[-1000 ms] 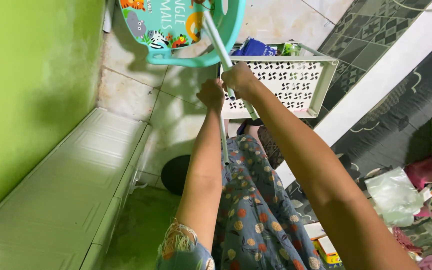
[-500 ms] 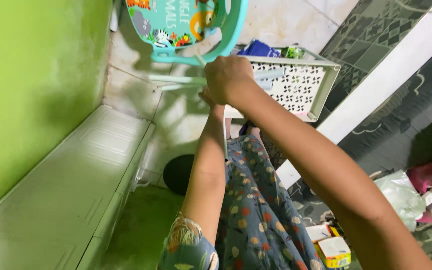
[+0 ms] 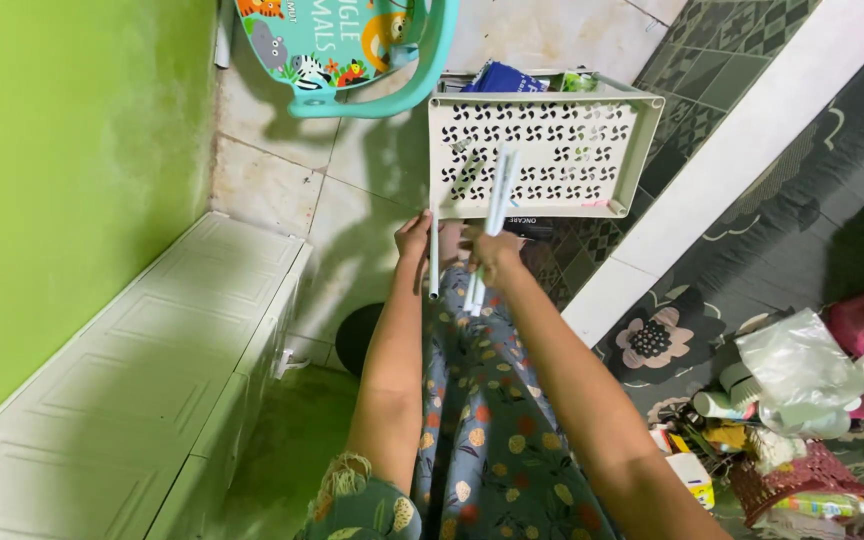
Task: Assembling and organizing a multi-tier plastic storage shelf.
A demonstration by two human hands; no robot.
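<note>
Holding one thin white tube (image 3: 433,258) upright in your left hand (image 3: 413,238), you have the fingers pinched round its middle, so that its lower end hangs just below the hand and its upper end reaches the front wall of the tray (image 3: 642,150). Your right hand (image 3: 492,256) is closed round a small bundle of tubes (image 3: 492,220) of the same kind (two or three, they overlap too much to count), gripped near their lower ends. The bundle leans slightly to the right and its upper ends lie across the tray's front wall. The two hands are just beside each other, above your lap and the flowered blue cloth (image 3: 492,430) that covers it.

The tray is cream plastic, pierced all over with a pinwheel pattern, and it stands on the floor tiles (image 3: 352,190) straight ahead of you. A dark blue packet (image 3: 497,78) and something green show behind its far rim. To the left of the tray, near the top edge of the view, stands a turquoise child's chair (image 3: 362,60) with cartoon animals printed on it. A green wall (image 3: 72,180) runs along your left, and a white panelled cabinet (image 3: 142,400) lies at its foot. Off to your right, on the dark patterned floor, is a heap of plastic bags and small packets (image 3: 782,410), well apart from your hands.
</note>
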